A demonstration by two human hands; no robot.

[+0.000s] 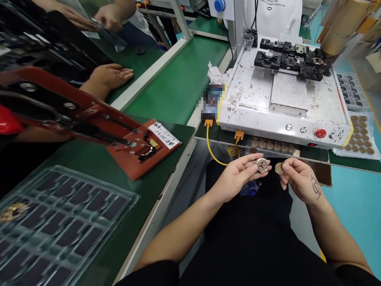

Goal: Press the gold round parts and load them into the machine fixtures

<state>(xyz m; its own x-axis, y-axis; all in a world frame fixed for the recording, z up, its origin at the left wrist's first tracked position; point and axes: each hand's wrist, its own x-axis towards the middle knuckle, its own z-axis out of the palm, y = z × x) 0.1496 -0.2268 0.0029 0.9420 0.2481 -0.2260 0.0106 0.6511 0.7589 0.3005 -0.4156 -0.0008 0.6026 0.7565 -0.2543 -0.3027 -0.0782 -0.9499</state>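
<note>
Metal ring (262,165): near side of the white machine (262,128), clamped in the left hand's (233,178) fingers. Brown disc (279,168): just beside the ring, not touching, pinched by the right hand's (300,180) fingers. Black blocks (267,60) sit atop the machine. Step, judged: handling both parts, unjoined. Next move calls for steady grips, disc edge controlled.

Our left hand (238,174) holds a round metal case (262,165); our right hand (299,178) pinches a brown disc (279,168) just beside it.
</note>
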